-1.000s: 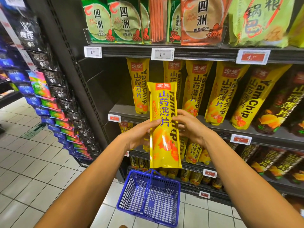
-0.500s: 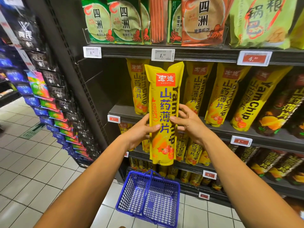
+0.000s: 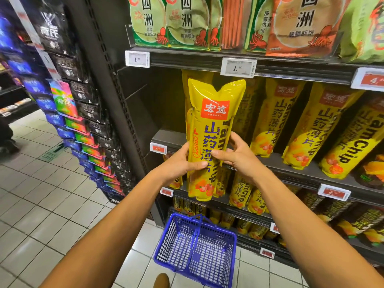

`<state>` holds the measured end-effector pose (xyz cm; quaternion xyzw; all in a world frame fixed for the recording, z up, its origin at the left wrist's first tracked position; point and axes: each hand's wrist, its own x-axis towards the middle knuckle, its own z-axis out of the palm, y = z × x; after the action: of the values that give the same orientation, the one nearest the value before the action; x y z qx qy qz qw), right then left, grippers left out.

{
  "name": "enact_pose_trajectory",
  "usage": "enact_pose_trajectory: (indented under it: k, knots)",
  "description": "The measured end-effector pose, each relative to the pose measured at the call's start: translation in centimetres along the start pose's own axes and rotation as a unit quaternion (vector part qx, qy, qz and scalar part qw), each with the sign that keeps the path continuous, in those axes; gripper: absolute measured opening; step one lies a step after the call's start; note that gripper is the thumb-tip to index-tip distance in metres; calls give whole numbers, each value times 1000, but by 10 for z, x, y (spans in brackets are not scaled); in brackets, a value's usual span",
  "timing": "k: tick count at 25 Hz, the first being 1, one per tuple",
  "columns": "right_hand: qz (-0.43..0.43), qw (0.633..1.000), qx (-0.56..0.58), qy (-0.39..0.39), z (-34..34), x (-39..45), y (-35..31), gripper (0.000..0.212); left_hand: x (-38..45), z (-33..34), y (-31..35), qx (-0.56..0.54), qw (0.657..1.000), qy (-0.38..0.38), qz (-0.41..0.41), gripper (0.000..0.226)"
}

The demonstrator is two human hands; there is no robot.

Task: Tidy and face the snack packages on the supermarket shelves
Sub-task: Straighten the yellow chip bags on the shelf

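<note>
A tall, glossy yellow plastic packet of yam chips [image 3: 209, 134] is held upright in front of the dark metal supermarket shelf [image 3: 166, 138], its red logo panel facing the viewer. It is gripped at its lower middle by both hands. The left hand [image 3: 182, 161] is wrapped round its edge from eight o'clock, thumb laid across the front; the right hand [image 3: 236, 154] is curled round the opposite edge from four o'clock. The packet's bottom hangs below the shelf lip and is not yet set down.

Behind it, at one to three o'clock, more yellow yam chip packets [image 3: 274, 117] are stood leaning in a row. A blue plastic mesh basket [image 3: 195, 246] is seen on the tiled floor at six o'clock.

The packet is judged light, air-filled and soft, with slippery film and brittle contents. It is best held gently by its two long edges, never squeezed across the face.
</note>
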<state>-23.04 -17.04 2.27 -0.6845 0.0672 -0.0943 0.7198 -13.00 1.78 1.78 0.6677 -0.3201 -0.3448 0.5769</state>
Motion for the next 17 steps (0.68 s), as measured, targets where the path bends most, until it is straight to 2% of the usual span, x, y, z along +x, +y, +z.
enact_pose_trajectory:
  k: [7,12,15,17]
  knots:
    - [38,998,-45,9,75,85,19,60,18,-98,-29,-8,996,77,-32,73]
    - [55,994,-86,46,115,149,22,49,41,-172,-32,-13,995,80,-60,79]
    - [52,993,-83,70,132,182,19,41,59,-207,-28,-12,995,86,-48,73]
    - [45,992,-70,99,139,201,15,45,74,-223,-23,-6,995,93,-28,64]
